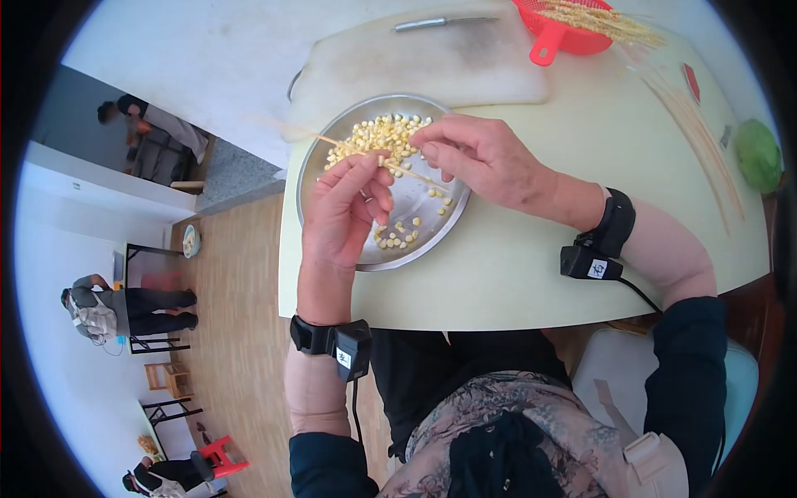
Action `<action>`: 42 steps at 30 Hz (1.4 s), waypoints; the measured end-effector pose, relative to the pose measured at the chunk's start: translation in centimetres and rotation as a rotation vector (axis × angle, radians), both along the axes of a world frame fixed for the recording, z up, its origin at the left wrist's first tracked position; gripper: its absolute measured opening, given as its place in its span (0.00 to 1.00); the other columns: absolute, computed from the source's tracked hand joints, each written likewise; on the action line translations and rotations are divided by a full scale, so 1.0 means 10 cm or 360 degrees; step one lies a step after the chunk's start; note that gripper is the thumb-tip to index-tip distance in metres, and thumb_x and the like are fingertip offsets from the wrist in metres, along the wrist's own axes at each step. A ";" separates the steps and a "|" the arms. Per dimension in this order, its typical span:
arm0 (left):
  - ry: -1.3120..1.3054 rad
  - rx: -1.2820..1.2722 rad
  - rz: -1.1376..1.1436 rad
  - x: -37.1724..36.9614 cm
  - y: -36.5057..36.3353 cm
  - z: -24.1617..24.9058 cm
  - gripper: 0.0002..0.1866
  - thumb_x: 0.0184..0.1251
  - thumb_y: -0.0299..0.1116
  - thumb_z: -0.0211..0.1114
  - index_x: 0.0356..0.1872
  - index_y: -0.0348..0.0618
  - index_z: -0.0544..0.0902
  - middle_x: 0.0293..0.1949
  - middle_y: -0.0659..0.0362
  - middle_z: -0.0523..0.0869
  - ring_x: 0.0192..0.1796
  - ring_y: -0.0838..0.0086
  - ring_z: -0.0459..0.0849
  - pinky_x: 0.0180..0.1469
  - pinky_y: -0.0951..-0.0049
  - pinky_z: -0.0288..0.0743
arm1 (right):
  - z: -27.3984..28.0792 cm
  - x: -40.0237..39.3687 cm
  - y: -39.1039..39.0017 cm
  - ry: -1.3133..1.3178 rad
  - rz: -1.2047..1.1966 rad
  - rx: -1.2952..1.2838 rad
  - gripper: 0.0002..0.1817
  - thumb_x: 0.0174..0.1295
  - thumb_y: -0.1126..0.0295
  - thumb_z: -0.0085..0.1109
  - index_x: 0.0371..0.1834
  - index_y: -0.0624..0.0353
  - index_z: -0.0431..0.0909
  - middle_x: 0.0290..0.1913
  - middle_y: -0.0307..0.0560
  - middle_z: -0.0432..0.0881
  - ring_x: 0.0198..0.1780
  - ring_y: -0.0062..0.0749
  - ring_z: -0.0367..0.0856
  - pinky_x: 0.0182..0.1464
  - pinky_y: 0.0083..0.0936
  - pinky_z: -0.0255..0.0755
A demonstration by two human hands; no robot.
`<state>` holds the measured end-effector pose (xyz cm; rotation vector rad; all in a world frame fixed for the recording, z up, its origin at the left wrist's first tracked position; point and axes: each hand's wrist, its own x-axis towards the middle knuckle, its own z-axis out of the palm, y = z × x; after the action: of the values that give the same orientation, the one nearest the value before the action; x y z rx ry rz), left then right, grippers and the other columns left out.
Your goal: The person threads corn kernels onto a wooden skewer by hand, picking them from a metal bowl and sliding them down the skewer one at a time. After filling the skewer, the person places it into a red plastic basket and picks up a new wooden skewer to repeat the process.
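My left hand (342,199) is closed around a thin wooden skewer (328,140), which slants across a round metal tray. A pale-yellow kernel (383,161) shows at my left fingertips, by the skewer. My right hand (490,162) is just right of it over the tray, thumb and forefinger pinched together; whatever sits between them is too small to make out. Below both hands, the metal tray (415,199) holds many small yellow-white pieces (378,133) that look like corn kernels, heaped at the far side and scattered nearer me.
Behind the tray lies a white cutting board (423,70) with a knife (444,23). A red strainer (552,41) holds filled skewers (598,18). Bare skewers (697,137), a red-handled item (691,84) and a green round object (757,156) are at right. Other people work far left.
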<state>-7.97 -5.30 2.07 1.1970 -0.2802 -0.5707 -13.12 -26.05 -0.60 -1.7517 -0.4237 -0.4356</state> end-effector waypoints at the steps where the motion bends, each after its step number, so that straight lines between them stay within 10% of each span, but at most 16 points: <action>1: 0.0041 0.0004 -0.0010 -0.02 -0.03 -0.02 0.11 0.69 0.33 0.60 0.42 0.35 0.82 0.29 0.58 0.83 0.24 0.79 0.82 0.21 0.83 0.74 | 0.02 -0.02 0.00 0.0039 0.0015 -0.0006 0.12 0.65 0.67 0.55 0.41 0.65 0.79 0.29 0.48 0.79 0.31 0.30 0.77 0.37 0.26 0.72; 12: -0.0181 0.0348 -0.0192 -0.13 -0.28 -0.10 0.09 0.70 0.31 0.59 0.36 0.35 0.82 0.29 0.56 0.84 0.23 0.78 0.82 0.21 0.83 0.75 | 0.06 0.00 0.04 0.0109 -0.0025 -0.0201 0.15 0.61 0.63 0.58 0.40 0.65 0.80 0.36 0.49 0.81 0.36 0.33 0.80 0.39 0.27 0.73; 18: -0.0264 0.0421 -0.0146 -0.05 -0.29 0.02 0.10 0.69 0.33 0.60 0.35 0.36 0.82 0.28 0.58 0.84 0.23 0.78 0.81 0.22 0.82 0.73 | 0.16 0.14 0.09 0.0151 0.0008 -0.0093 0.16 0.58 0.61 0.55 0.27 0.65 0.83 0.21 0.46 0.81 0.26 0.33 0.78 0.33 0.27 0.71; 32: -0.0744 0.0888 -0.0028 0.11 -0.12 0.07 0.09 0.66 0.32 0.64 0.37 0.36 0.85 0.27 0.59 0.84 0.25 0.81 0.80 0.24 0.83 0.70 | 0.03 0.45 0.22 0.0508 0.0208 0.0195 0.12 0.55 0.67 0.59 0.32 0.65 0.84 0.29 0.46 0.84 0.34 0.28 0.80 0.40 0.24 0.72; 42: -0.1078 0.1281 0.0316 0.44 0.59 0.18 0.09 0.63 0.27 0.66 0.41 0.35 0.85 0.28 0.61 0.84 0.24 0.84 0.78 0.26 0.85 0.69 | 0.20 0.41 0.11 0.0584 0.0183 0.0432 0.14 0.65 0.65 0.51 0.40 0.64 0.82 0.24 0.42 0.80 0.22 0.20 0.78 0.25 0.17 0.73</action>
<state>-3.53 0.59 3.85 2.1663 -0.5193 -0.0607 -9.03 -24.96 1.36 -1.4933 -0.1906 -0.0787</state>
